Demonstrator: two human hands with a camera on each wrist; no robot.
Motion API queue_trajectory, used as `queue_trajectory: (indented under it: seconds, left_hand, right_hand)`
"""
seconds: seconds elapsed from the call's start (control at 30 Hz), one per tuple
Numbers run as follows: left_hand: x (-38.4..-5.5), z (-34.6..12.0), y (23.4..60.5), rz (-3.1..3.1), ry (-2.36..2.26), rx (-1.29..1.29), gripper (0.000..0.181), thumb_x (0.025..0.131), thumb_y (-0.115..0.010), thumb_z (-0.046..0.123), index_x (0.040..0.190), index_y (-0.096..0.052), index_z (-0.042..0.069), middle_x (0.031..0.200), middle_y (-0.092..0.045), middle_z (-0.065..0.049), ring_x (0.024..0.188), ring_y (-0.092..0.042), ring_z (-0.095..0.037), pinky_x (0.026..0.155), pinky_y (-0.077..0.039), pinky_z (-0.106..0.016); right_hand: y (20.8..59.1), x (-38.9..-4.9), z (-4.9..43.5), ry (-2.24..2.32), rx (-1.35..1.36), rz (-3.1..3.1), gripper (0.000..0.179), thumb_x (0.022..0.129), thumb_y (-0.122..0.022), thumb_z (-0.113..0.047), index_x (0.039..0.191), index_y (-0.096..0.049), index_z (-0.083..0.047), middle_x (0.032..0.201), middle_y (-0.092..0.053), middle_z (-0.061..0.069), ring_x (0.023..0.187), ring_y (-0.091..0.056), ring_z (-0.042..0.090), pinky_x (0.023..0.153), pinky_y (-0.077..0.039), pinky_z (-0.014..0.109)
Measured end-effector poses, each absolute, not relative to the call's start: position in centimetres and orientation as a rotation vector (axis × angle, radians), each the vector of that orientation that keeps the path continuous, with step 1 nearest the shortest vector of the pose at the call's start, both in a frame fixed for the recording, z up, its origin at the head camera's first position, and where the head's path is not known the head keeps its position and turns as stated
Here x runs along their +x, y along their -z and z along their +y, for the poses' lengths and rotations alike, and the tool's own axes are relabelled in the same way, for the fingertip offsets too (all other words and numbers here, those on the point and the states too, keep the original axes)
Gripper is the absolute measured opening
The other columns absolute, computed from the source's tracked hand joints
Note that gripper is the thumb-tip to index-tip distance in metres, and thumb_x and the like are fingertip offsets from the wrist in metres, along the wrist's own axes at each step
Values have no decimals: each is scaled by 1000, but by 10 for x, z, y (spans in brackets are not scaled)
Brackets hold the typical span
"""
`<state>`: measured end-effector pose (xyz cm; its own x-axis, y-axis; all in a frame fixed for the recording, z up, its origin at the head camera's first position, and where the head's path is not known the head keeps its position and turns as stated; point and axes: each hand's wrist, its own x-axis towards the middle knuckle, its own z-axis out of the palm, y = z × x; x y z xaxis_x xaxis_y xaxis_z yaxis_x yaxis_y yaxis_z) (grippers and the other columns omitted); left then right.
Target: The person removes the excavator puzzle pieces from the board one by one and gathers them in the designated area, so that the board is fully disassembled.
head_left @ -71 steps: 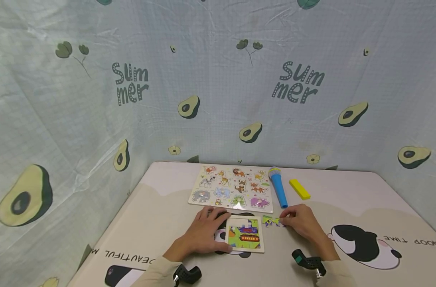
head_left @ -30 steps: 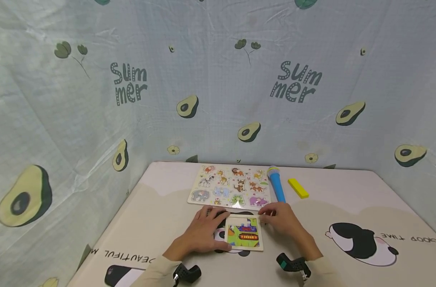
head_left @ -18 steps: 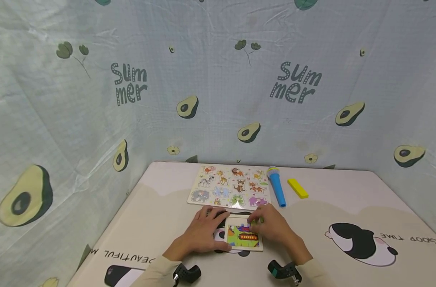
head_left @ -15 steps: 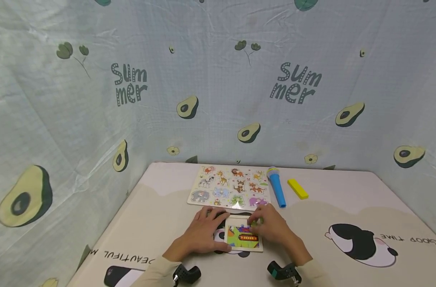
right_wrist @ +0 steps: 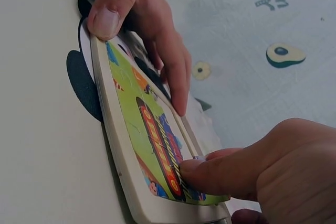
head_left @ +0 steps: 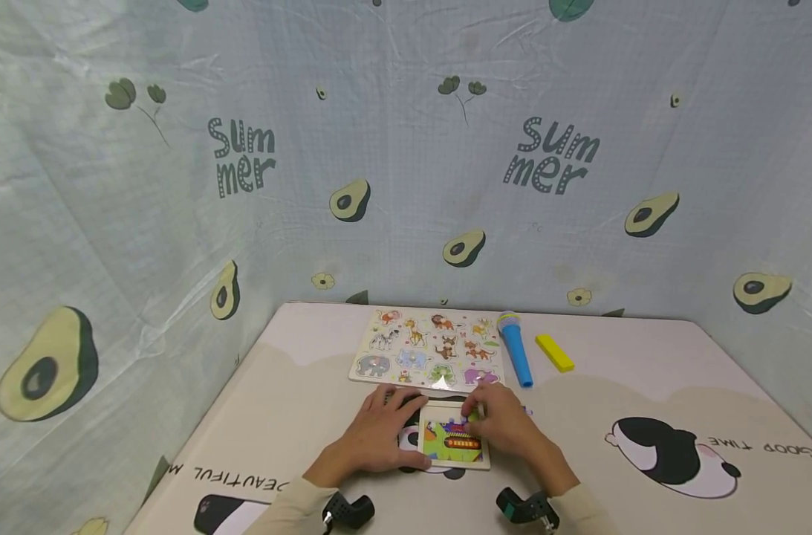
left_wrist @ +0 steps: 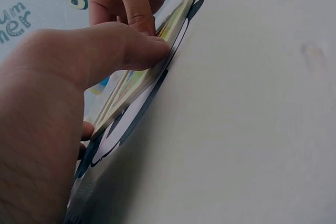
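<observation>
A small wooden jigsaw tray (head_left: 455, 466) lies on the table with a colourful vehicle picture mostly filled in; a bare strip shows along its far side. My left hand (head_left: 375, 435) grips its left side, thumb on the near edge (right_wrist: 100, 45) and fingers at the far edge. At the tray's far right corner, my right hand (head_left: 506, 422) pinches a small green puzzle piece (head_left: 475, 416), mostly covered by the fingers. In the right wrist view, the right thumb (right_wrist: 194, 167) presses down over the picture. Another loose piece (head_left: 527, 411) peeks out behind the right hand.
Behind the tray lies a larger animal puzzle board (head_left: 426, 349). To its right are a blue toy microphone (head_left: 518, 353) and a yellow block (head_left: 555, 353). The tablecloth (head_left: 312, 409) has printed cartoon animals. A patterned sheet (head_left: 406, 148) closes off the back and sides.
My right hand has moved left from the loose pieces beside the tray to its far right corner, bringing a puzzle piece. It barely shifts over the last half second. The left hand stays put.
</observation>
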<state>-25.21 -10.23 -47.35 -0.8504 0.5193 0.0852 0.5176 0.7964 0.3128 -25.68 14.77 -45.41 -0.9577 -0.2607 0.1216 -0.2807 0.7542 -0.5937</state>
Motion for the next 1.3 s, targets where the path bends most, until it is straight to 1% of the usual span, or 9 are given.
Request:
queue_trajectory:
  seconds: [0.17,0.27,0.37,0.57,0.77,0.93,1.13,1.2,1.3]
  left_hand:
    - [-252,-103,474,2974,-514,868,98,73,-64,78,155,-43,29,156,-39,4,134,-31,-28,111,-29,-56]
    - [-253,-102,474,2978,-516,876,97,73,-64,78,154,-44,28,155,-39,4,133,-32,-28,110,-30,-56]
    - [-254,-103,475,2984,-515,877,96,73,-65,77,154,-45,28,155,-39,5,132,-32,-27,110,-30,-56]
    - [-254,-103,475,2980,-522,873,97,73,-65,77,154,-44,29,156,-39,5,134,-31,-28,111,-29,-57]
    - [-253,-102,475,2978,-521,871,97,73,-65,77,154,-44,28,156,-39,5,135,-31,-28,112,-29,-56]
    - [-253,-102,476,2982,-513,880,96,73,-66,76,154,-44,29,155,-40,5,136,-30,-28,112,-29,-56]
    - [-254,-102,477,2989,-508,872,96,73,-66,77,154,-44,29,155,-40,5,136,-30,-28,113,-28,-56]
    - [-254,-102,478,2987,-508,870,96,73,-65,77,154,-44,30,155,-40,5,137,-30,-28,113,-28,-56]
    - [-254,-102,478,2984,-509,874,97,73,-65,77,154,-43,30,156,-39,5,137,-30,-28,113,-28,-57]
  right_hand:
    - [454,-255,150,-1044,460,-2869,20,78,-85,-7,80,-69,-18,77,-53,-6,76,-49,15,65,-44,26]
    - [455,-255,151,-1003,459,-2852,22,77,-87,-9,77,-67,-19,73,-53,-7,74,-48,13,65,-43,25]
    - [455,-256,151,-998,444,-2840,26,76,-88,-10,78,-64,-19,72,-53,-7,73,-49,13,64,-43,26]
    - [454,-258,155,-1225,375,-2786,31,77,-87,-5,92,-61,-14,80,-55,-2,79,-52,16,69,-47,24]
    - [450,-262,174,-1412,357,-2723,19,81,-83,-6,92,-69,-11,81,-58,1,81,-53,19,70,-46,24]
    - [441,-263,197,-1417,333,-2668,14,87,-79,-9,100,-74,-6,83,-62,3,81,-53,20,68,-46,24]
    - [439,-268,227,-1428,329,-2635,22,96,-70,-13,115,-74,-2,91,-70,6,80,-58,19,67,-51,23]
    - [440,-269,235,-1444,289,-2641,25,96,-71,-14,117,-72,-1,89,-69,7,78,-59,19,64,-52,24]
    - [443,-269,248,-1470,195,-2650,27,93,-75,-15,113,-70,1,84,-66,8,73,-58,20,60,-51,25]
